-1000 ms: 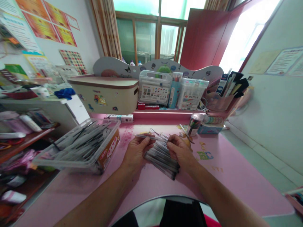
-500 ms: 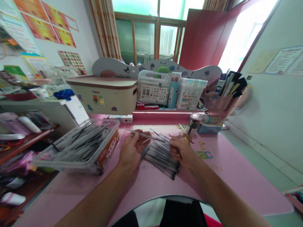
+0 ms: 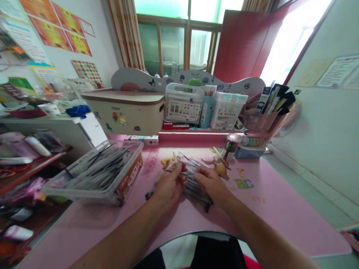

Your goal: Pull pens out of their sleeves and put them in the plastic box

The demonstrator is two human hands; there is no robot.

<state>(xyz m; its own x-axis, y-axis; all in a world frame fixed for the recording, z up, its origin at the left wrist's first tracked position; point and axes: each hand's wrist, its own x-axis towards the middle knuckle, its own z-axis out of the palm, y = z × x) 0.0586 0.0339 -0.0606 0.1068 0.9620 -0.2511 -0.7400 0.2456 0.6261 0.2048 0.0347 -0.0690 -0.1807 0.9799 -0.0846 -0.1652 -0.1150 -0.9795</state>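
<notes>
A bundle of thin pens in clear sleeves (image 3: 196,186) lies on the pink desk (image 3: 269,209) in front of me. My right hand (image 3: 211,185) is closed over the bundle's right side. My left hand (image 3: 168,185) is closed on one pen (image 3: 153,189), which sticks out to the lower left, and it presses against the bundle's left side. To the left stands a clear plastic box (image 3: 98,173) filled with several more of the same pens.
A cream storage bin (image 3: 126,110) and marker cases (image 3: 183,102) line the raised back shelf. A small jar (image 3: 231,145) and a tape roll stand behind the bundle. Cluttered shelves (image 3: 25,157) are on the left, a wall on the right.
My left hand, which held one pen raised above the bundle, has come down and turned the pen so it points lower left. My right hand shifted slightly left on the bundle.
</notes>
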